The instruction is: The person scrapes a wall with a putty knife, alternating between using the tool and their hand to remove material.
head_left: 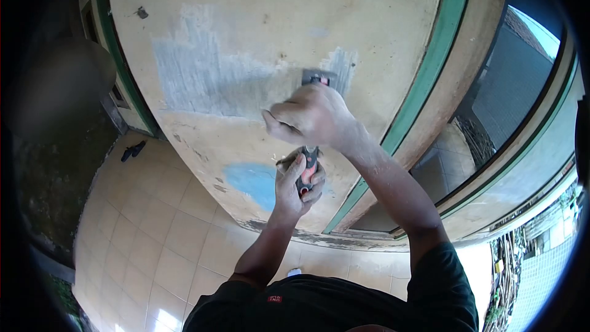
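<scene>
My right hand (313, 114), dusted pale, is closed around the upper part of a scraper. Its dark, wide blade (318, 76) lies against the wall, at the right part of a scraped grey patch (215, 80). Lower down, my left hand (294, 187) is wrapped around a red and black handle (308, 171). Handle and blade line up as one long scraper, but my right hand hides the stretch between them. The cream wall (295, 0) has peeling spots, and a light blue patch (251, 183) shows left of my left hand.
A green-edged window frame (424, 80) runs along the right side of the wall, with glass panes (504, 86) beyond. Beige floor tiles (178, 252) spread below. Dark sandals (133, 150) lie by a green-framed doorway (123, 55) at left. Bundled sticks (505, 270) stand at lower right.
</scene>
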Demonstrator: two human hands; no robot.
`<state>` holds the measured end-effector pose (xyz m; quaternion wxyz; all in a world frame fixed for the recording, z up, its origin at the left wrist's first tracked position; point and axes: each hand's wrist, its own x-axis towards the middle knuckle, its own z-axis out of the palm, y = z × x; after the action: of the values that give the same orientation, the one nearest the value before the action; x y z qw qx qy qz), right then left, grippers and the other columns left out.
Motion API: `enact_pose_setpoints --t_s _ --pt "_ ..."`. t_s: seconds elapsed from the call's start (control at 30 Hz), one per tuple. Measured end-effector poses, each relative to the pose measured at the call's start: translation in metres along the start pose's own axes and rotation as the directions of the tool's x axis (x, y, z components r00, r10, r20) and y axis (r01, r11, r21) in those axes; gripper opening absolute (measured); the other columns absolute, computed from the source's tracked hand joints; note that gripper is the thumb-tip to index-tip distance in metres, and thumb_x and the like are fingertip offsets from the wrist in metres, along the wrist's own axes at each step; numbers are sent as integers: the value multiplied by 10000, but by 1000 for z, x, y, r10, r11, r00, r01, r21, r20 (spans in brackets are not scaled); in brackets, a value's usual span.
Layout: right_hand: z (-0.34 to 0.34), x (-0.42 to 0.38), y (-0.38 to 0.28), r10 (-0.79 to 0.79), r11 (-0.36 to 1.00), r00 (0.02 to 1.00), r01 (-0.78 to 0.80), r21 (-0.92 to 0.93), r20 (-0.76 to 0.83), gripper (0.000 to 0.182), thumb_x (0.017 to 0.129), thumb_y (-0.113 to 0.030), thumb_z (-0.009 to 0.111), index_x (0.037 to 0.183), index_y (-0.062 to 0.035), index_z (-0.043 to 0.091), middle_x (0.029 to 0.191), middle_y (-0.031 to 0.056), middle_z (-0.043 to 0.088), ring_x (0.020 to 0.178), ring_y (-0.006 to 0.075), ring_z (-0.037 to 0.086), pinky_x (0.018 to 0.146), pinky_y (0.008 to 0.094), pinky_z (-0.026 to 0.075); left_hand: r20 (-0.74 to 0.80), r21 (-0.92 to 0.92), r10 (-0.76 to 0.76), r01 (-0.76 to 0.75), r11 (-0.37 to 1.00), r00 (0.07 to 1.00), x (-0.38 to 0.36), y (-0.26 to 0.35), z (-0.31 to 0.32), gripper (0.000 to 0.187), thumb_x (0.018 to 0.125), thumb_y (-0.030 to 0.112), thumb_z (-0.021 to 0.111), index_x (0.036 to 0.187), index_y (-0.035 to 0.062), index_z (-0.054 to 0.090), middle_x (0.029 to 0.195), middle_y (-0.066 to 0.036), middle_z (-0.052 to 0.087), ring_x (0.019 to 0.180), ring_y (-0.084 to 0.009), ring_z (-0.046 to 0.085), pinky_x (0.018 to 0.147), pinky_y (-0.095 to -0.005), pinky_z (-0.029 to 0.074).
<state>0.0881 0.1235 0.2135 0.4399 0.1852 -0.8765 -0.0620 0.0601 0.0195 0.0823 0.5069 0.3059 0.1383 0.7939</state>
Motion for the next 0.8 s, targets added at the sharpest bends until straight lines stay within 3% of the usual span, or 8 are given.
enact_pose_setpoints --t_s 0.13,0.27,0.33,0.4,0.5,0.57,0.7,0.8 --pt "17 -79 -46 281 904 854 -82 419 -439 257 827 17 508 579 -2 443 533 111 539 443 203 543 422 310 445 -268 92 66 -43 995 961 -46 -18 -19 275 941 259 493 997 -7 538 641 -100 501 387 -92 372 306 -190 234" --pt "46 -167 -109 566 784 661 -245 571 -493 246 889 -46 461 650 9 442 580 125 562 513 232 583 498 342 506 -270 58 -78 97 994 960 -88 -56 -48 206 967 219 442 1067 47 494 653 -99 527 377 -68 349 328 -208 254" --pt "65 -206 -135 774 608 484 -392 690 -408 221 910 -112 494 731 -3 423 570 65 466 524 164 518 494 286 446 -317 53 -91 113 992 944 -101 -60 -55 186 970 210 434 1068 60 480 653 -95 526 381 -66 351 332 -210 259" --pt "69 -225 -153 934 222 358 -568 792 -5 177 907 -170 516 859 -9 460 761 73 511 669 127 506 597 250 427 -302 123 -138 182 976 943 -112 -62 -63 132 975 205 423 1020 88 467 667 -86 527 400 -70 375 343 -206 273" --pt "78 -227 -182 866 -324 120 -606 726 486 232 913 -208 540 1004 -3 483 910 66 519 789 95 497 640 244 418 -353 238 -179 274 932 918 -124 -78 -67 111 976 219 428 987 116 471 664 -38 501 428 -59 410 353 -201 295" --pt "100 -242 -196 852 -478 -57 -491 728 521 247 928 -214 533 1032 7 495 837 54 563 694 90 514 594 241 421 -406 415 -98 279 866 909 -128 -86 -69 93 973 189 436 1012 105 439 664 -23 498 433 -61 435 363 -211 338" --pt "87 -241 -188 778 -560 -96 -551 618 620 208 931 -205 536 947 3 539 719 48 591 545 98 503 517 250 412 -419 576 -135 377 725 898 -135 -77 -74 221 946 152 493 1010 36 316 744 -74 546 460 -90 483 371 -235 377" --pt "103 -267 -188 947 -286 -50 -583 760 318 272 911 -156 546 697 11 534 585 90 555 542 226 619 525 322 516 -569 635 -141 542 551 810 -149 -89 -115 280 916 185 534 962 48 294 671 -35 470 480 -72 467 364 -244 365"
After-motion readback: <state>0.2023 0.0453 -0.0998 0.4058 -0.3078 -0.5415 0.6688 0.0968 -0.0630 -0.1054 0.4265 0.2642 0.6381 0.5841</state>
